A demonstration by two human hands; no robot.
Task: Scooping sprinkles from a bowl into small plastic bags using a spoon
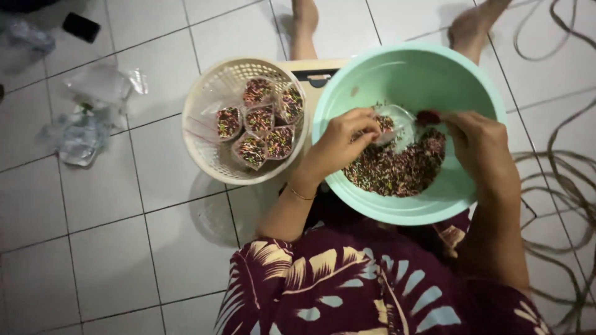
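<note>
Inside the mint-green basin, over the near edge of the heap of multicoloured sprinkles, both hands meet around one small clear plastic pouch.

Left hand: fingers curled together, pinched on the left side of the pouch mouth, holding it open and roughly level. The pouch sits just right of these fingertips and directly above the sprinkles, its opening towards the right hand.

Right hand: closed on a small dark red object, probably a scoop or spoon; its shape is too small to tell. The red end touches, or nearly touches, the right rim of the pouch. The line from red object to pouch runs left-right, about parallel to the person's chest.

Relation of note: the sprinkles lie just below and towards the person from the red object, and the right hand is the nearer one to the heap. The left hand is the nearer to the white lattice basket, which stands left of the basin, touching or just beside it, holding several filled pouches.

Everything rests on the white tiled floor. Crumpled clear plastic lies well apart to the left, cords to the right.
</note>
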